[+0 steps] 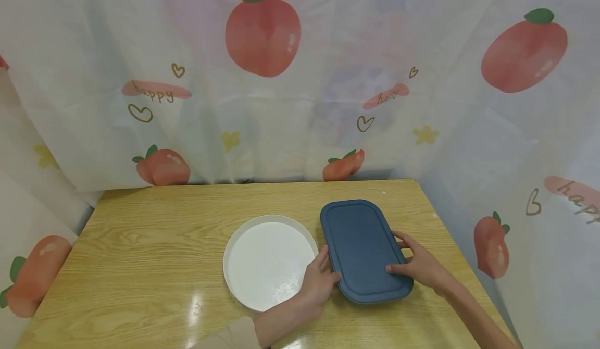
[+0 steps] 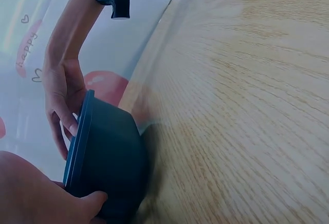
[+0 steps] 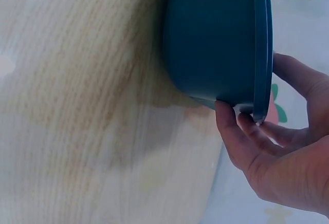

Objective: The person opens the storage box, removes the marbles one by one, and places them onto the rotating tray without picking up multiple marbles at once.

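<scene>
A dark blue box [image 2: 115, 154] with rounded corners is on or just above the right part of the worktop [image 1: 154, 250]; whether its base touches the wood I cannot tell. Its lid [image 1: 361, 245] is on and faces up, with a raised line running inside the edge. The box lies lengthwise away from the person, its near end angled to the right.

Both hands have their grip clamped on it. The right hand [image 1: 422, 268] holds the right long side — thumb on top of the lid, fingers under the rim and against the side wall. The left hand [image 1: 314, 286] holds the opposite side near its middle, with digits at the lid's edge and on the wall below.

Just left of the box sits a round white tray [image 1: 269, 263] with a low rim; the left hand and forearm overlap its near right edge in the head view. A pale sleeve [image 1: 229, 336] covers the left forearm, and a dark device [image 2: 121, 5] is on the right one. Behind and beside the worktop hangs a pale cloth [image 1: 300, 114] printed with red fruit, hearts, yellow flowers and the word "happy".
</scene>
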Available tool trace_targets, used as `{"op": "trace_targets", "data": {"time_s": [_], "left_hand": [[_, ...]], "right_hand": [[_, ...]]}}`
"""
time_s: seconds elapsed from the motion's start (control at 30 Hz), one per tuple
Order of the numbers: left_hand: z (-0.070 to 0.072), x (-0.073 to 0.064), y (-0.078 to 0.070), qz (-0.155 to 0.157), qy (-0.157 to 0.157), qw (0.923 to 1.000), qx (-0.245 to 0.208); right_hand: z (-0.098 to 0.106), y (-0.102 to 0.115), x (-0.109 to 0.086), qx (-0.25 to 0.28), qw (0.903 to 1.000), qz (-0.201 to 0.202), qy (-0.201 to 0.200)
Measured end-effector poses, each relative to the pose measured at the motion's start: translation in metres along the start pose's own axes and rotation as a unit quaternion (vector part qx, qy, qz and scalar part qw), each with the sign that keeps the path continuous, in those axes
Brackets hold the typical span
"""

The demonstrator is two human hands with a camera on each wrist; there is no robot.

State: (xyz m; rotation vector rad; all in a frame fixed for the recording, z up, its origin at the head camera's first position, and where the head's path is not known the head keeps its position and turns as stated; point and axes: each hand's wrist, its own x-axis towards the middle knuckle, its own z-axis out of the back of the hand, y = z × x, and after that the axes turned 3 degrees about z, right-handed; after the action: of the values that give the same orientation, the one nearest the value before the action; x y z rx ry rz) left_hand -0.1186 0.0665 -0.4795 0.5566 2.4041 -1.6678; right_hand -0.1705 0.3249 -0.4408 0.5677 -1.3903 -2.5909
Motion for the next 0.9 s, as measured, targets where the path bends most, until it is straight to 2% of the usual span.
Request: {"op": "trace_targets", "data": {"time_s": [0.23,0.4,0.53,0.6,0.67,0.8,0.9], "left_hand": [[0.002,0.000,0.004,-0.012,-0.002,0.9999,0.006],[0.001,0.000,0.002,-0.008,-0.009,0.9997,0.022],[0.002,0.002,0.005,-0.011,-0.003,0.9993,0.035],[0.003,0.003,0.008,-0.024,0.002,0.9985,0.050],[0.004,0.003,0.010,-0.037,0.005,0.9959,0.083],[0.007,0.000,0.016,-0.064,0.010,0.9854,0.157],[0.009,-0.004,0.020,-0.078,0.025,0.9815,0.173]], "right_hand": [[-0.004,-0.007,0.000,0.021,0.9998,0.001,0.001],[-0.004,-0.008,0.000,0.031,0.9995,-0.001,0.003],[-0.004,-0.009,-0.001,0.031,0.9995,-0.004,0.003],[-0.005,-0.010,-0.001,0.028,0.9996,-0.003,0.001],[-0.005,-0.011,-0.001,0.024,0.9997,-0.002,-0.001],[-0.006,-0.012,-0.001,0.023,0.9997,-0.001,-0.002],[-0.006,-0.012,0.000,0.022,0.9997,0.002,-0.001]]}}
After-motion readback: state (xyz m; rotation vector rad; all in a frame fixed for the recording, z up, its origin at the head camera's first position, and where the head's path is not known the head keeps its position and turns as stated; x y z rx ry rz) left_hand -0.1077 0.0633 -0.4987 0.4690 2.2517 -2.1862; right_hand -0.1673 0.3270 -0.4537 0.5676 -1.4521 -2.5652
